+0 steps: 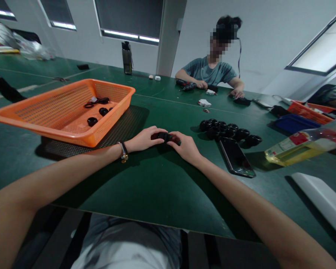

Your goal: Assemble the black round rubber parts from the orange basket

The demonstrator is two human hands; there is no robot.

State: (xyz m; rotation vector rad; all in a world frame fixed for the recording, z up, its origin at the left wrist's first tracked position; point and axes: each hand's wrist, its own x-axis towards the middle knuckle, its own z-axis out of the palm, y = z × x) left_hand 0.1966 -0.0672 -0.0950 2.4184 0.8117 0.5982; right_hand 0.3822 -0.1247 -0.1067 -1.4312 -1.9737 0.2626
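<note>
My left hand (145,139) and my right hand (184,147) meet over the green table (145,186), both gripping one small black round part (164,136) between the fingertips. A bracelet sits on my left wrist. To the right of my hands lies a cluster of several black round parts (229,131). To the left stands an orange plastic basket (58,123) holding a few more black rings and parts (97,110).
A black phone (236,157) lies right of my right hand, with a bottle of yellow liquid (302,144) and a white flat object (322,200) beyond it. Across the table a person handles small items. A dark bottle (127,58) stands at the far edge; blue and orange trays (296,121) sit far right.
</note>
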